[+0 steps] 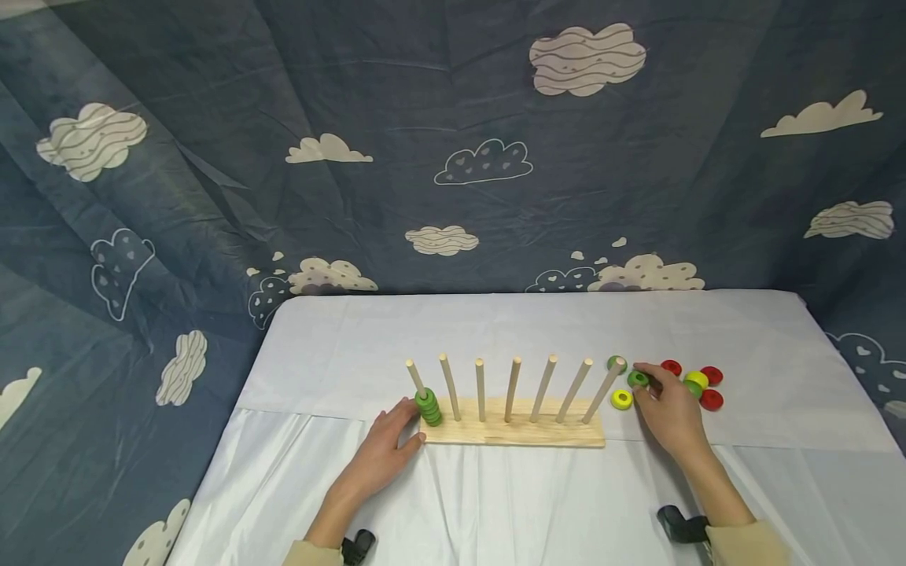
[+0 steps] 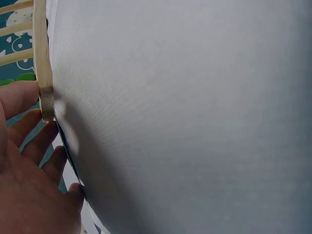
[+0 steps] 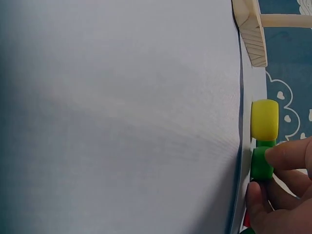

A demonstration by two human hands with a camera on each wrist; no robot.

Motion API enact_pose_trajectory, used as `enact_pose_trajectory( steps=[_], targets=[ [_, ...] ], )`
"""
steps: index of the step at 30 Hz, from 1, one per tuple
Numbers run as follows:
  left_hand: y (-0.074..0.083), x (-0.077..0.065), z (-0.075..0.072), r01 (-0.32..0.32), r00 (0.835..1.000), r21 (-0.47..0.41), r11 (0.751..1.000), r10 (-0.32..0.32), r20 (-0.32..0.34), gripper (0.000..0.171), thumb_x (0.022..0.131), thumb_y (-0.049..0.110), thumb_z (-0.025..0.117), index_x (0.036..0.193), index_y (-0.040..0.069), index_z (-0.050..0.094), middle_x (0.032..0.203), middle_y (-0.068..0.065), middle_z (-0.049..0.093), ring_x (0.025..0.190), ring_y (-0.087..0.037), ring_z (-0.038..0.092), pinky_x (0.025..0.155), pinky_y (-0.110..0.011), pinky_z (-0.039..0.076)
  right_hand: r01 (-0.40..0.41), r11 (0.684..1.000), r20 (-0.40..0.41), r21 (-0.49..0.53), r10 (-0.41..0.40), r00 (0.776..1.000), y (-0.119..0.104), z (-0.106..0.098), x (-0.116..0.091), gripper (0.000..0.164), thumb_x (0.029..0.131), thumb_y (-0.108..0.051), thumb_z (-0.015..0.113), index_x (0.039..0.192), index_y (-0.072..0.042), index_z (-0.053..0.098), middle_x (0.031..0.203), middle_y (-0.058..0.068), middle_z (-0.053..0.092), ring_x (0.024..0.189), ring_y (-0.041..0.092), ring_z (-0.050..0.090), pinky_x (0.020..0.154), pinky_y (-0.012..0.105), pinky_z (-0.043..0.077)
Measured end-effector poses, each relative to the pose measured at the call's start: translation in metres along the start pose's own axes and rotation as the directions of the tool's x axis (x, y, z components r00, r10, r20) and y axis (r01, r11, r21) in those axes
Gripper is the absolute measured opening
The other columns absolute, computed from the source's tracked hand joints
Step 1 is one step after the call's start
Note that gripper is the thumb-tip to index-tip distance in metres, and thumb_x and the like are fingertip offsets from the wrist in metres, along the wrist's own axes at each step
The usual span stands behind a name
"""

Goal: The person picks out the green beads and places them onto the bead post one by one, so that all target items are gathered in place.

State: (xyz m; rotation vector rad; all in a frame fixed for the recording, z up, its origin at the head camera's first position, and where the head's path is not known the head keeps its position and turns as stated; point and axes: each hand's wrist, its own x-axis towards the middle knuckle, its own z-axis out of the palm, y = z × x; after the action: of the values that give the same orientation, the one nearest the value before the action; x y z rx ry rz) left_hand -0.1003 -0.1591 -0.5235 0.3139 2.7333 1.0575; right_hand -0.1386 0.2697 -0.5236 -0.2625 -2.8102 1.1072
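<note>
A wooden peg stand (image 1: 513, 432) with several upright pegs stands on the white cloth. Green rings (image 1: 428, 407) are stacked on its leftmost peg. My left hand (image 1: 385, 448) grips the stand's left end, thumb at the front corner and fingers toward the back; the left wrist view has the thumb (image 2: 19, 97) against the board's end. Over to the right, my right hand (image 1: 672, 413) pinches a green ring (image 3: 262, 163) between thumb and fingers, low over the cloth. A yellow ring (image 1: 621, 399) lies just beside it, near the stand's right end.
Another green ring (image 1: 614, 363) lies behind the rightmost peg. Right of my right hand are red rings (image 1: 711, 400), a yellow ring (image 1: 697, 379) and a green ring (image 1: 693, 389) grouped together. A dark cloud-print curtain (image 1: 488, 212) hangs behind the table's far edge.
</note>
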Motion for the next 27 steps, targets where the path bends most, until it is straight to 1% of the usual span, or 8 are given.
enact_pose_trajectory(
  steps=[8,13,19,20,21,23,25,27],
  targets=[
    [-0.001,-0.001,0.000,0.000,1.000,-0.009,1.000,0.000,-0.003,0.052,0.099,0.024,0.058,0.148,0.012,0.044,0.151,-0.004,0.044,0.146,-0.022,0.025,0.118,-0.053,0.011,0.004,1.000,-0.006,0.008,-0.004,1.000,0.001,0.000,0.000,0.039,0.094,-0.001,0.058,0.133,0.006,0.054,0.126,0.030,0.056,0.108,0.044,0.055,0.090,0.057,0.050],
    [-0.001,0.000,0.000,-0.011,1.000,-0.004,1.000,0.011,-0.004,0.052,0.099,0.024,0.058,0.148,0.014,0.044,0.151,-0.003,0.044,0.146,-0.021,0.025,0.118,-0.054,0.011,0.000,1.000,-0.028,0.016,0.001,1.000,0.000,-0.003,-0.004,0.039,0.094,-0.003,0.061,0.133,0.003,0.056,0.122,0.028,0.058,0.104,0.041,0.057,0.087,0.055,0.052],
    [-0.001,0.000,0.001,-0.010,1.000,0.005,1.000,0.010,-0.008,0.052,0.099,0.023,0.059,0.148,0.013,0.044,0.150,-0.004,0.044,0.146,-0.022,0.025,0.118,-0.054,0.011,0.046,0.997,-0.076,0.057,-0.042,0.996,-0.006,-0.011,-0.012,0.039,0.095,-0.003,0.062,0.133,0.001,0.057,0.117,0.026,0.061,0.100,0.042,0.063,0.081,0.050,0.054],
    [-0.001,0.000,0.001,-0.009,1.000,0.007,1.000,0.009,-0.007,0.052,0.099,0.023,0.059,0.148,0.013,0.044,0.150,-0.004,0.044,0.146,-0.022,0.025,0.118,-0.054,0.011,0.053,0.997,-0.083,0.063,-0.048,0.995,-0.007,-0.013,-0.013,0.039,0.094,-0.003,0.062,0.133,0.001,0.057,0.116,0.025,0.061,0.100,0.042,0.064,0.080,0.046,0.056],
    [-0.001,0.000,0.001,-0.006,1.000,0.007,1.000,0.006,-0.005,0.052,0.099,0.023,0.059,0.148,0.013,0.044,0.151,-0.004,0.044,0.146,-0.022,0.025,0.118,-0.054,0.011,0.057,0.996,-0.087,0.066,-0.051,0.995,-0.008,-0.014,-0.015,0.039,0.094,-0.004,0.063,0.133,0.001,0.057,0.116,0.025,0.061,0.100,0.041,0.064,0.078,0.040,0.057],
    [-0.001,0.000,0.001,-0.003,1.000,0.009,1.000,0.003,-0.004,0.052,0.099,0.024,0.058,0.148,0.013,0.044,0.151,-0.004,0.044,0.146,-0.022,0.025,0.118,-0.054,0.011,0.061,0.996,-0.096,0.073,-0.054,0.994,-0.011,-0.017,-0.017,0.040,0.094,-0.005,0.064,0.133,-0.001,0.057,0.115,0.023,0.062,0.100,0.040,0.064,0.073,0.023,0.057],
    [-0.002,0.000,0.001,-0.001,1.000,0.011,1.000,0.001,-0.004,0.052,0.099,0.024,0.058,0.148,0.013,0.044,0.151,-0.004,0.043,0.146,-0.022,0.025,0.118,-0.054,0.011,0.057,0.994,-0.102,0.093,-0.048,0.994,-0.013,-0.020,-0.019,0.040,0.094,-0.007,0.064,0.133,-0.002,0.058,0.114,0.021,0.062,0.100,0.038,0.064,0.070,0.008,0.050],
    [-0.002,0.000,0.001,0.000,1.000,0.013,1.000,0.000,-0.003,0.052,0.099,0.024,0.058,0.148,0.013,0.044,0.151,-0.004,0.043,0.146,-0.022,0.025,0.118,-0.054,0.011,0.056,0.993,-0.107,0.103,-0.045,0.993,-0.015,-0.024,-0.021,0.040,0.094,-0.010,0.065,0.133,-0.003,0.059,0.116,0.019,0.063,0.099,0.033,0.064,0.068,0.001,0.043]
  ],
)
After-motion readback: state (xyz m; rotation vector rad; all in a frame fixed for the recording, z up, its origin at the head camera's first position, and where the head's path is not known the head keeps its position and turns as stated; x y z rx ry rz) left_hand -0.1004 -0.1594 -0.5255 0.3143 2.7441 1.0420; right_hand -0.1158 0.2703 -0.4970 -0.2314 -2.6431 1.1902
